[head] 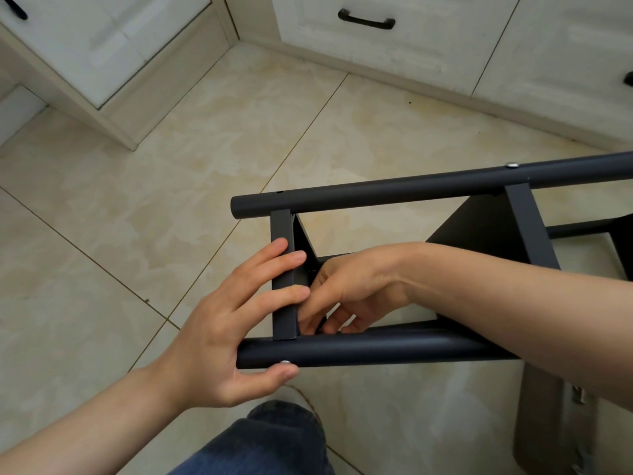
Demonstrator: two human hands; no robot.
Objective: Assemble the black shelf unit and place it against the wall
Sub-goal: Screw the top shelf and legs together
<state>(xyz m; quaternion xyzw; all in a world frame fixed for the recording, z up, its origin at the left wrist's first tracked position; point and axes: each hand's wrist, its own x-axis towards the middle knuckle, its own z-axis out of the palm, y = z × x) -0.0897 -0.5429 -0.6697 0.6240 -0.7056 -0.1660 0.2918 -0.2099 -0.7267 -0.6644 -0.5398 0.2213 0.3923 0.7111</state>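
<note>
Black shelf unit [411, 190] is part-built and lies on its side over the tiled floor [137, 217], right of centre in front of you, running out of the right edge. It sits well apart from the white cabinets [376, 53] along the far side. I cannot tell whether it rests on the floor or you hold it up.

Frame: two round tubes run roughly parallel, the far tube [376, 195] and the near tube [376, 351]. A flat end crosspiece [282, 303] joins them at the left end. A second crosspiece [531, 228] sits further right, with a dark shelf panel [479, 224] beside it. One screw head [285, 362] shows on the near tube at the end joint and another screw head [511, 164] on the far tube above the second crosspiece. The hole [280, 192] in the far tube above the end crosspiece is open.

Your left hand [222, 323] grips the near left corner. Its fingers lie nearly straight across the end crosspiece, and the thumb [270, 375] presses the near tube just beside the screw head.

Your right hand [349, 286] reaches inside the frame, forearm over the near tube. Its fingers curl down behind the end crosspiece, near the lower joint. The tips are hidden by the crosspiece and the tube, so I cannot tell if they hold anything.

Your knee in blue jeans [274, 440] shows at the bottom edge. A black drawer handle [366, 20] sits on the cabinet front at the top.
</note>
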